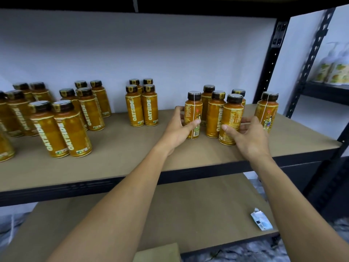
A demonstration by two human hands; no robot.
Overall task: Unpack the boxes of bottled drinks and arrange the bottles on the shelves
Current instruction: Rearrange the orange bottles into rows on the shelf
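Note:
Several orange Oatside bottles with dark caps stand upright on the brown shelf board (117, 154). My left hand (180, 127) grips one bottle (193, 108) at the left of the right-hand cluster, thumb and fingers curled round its lower body. My right hand (247, 134) grips the front bottle (232, 114) of that cluster, thumb on its front, fingers behind. Between them stands another bottle (215, 114), with two more behind. A lone bottle (267, 110) stands just right of my right hand. Both gripped bottles rest on the shelf.
A group of bottles (141, 104) stands mid-shelf and a larger group (62, 121) at the left. A black upright post (270, 59) bounds the shelf on the right. The lower shelf (198, 205) holds a small white packet (261, 220). A neighbouring rack has pump bottles (334, 67).

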